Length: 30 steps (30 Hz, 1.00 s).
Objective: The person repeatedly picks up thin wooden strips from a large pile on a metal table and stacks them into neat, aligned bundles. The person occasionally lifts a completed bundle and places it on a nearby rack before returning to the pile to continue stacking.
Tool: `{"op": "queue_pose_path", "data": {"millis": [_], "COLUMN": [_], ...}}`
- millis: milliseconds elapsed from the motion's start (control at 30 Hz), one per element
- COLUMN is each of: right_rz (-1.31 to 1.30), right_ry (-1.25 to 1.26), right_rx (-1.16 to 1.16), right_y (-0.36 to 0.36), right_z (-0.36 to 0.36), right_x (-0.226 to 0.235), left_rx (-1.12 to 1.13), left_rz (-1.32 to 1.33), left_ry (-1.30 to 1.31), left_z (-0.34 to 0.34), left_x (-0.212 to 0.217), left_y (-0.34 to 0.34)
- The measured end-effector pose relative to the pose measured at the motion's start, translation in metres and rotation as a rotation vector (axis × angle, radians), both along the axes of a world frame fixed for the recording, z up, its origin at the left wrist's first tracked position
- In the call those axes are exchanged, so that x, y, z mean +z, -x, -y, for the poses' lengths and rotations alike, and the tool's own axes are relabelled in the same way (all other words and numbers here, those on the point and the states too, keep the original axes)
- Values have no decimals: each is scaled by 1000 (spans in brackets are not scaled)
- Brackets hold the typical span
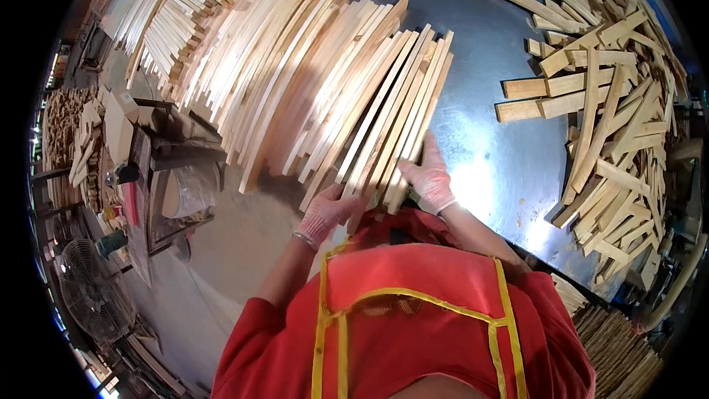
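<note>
Both my hands wear pale pinkish work gloves and close round the near ends of a small bunch of wooden strips [402,118], at the table edge in front of my red apron. My left hand [329,213] holds the bunch from the left, partly under the ends. On its other side my right hand [430,177] grips with the thumb across the top and fingers along the outer strip. The fingertips under the wood are hidden. Directly left of the bunch, a long row of similar strips [295,66] lies side by side, their near ends jutting past the table edge.
A shiny metal tabletop [480,59] extends right of the strips. A jumbled heap of wooden pieces [620,140] covers its right side. To the left stand a dark workbench frame [181,151] and a floor fan [96,288]. Stacked wood [613,347] sits at lower right.
</note>
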State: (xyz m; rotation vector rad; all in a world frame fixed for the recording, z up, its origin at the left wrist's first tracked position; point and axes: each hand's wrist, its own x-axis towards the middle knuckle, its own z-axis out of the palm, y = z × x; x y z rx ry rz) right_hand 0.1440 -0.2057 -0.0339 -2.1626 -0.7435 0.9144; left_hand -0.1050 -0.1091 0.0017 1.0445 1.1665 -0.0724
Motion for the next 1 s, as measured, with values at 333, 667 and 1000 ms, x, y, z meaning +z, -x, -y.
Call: {"op": "queue_pose_path", "data": {"millis": [333, 667, 1000], "right_rz": [-145, -309, 26], "right_ry": [-30, -132, -224], "right_rx": [98, 133, -20], "right_y": [-23, -45, -205], "right_z": [-19, -37, -105], "right_x": [-18, -22, -9], "left_rx": [67, -546, -502], "left_rz": [208, -188, -485], "left_ry": [150, -435, -1494], "left_z": [-10, -57, -143], "left_x": [73, 94, 13], "left_y": [0, -111, 42]}}
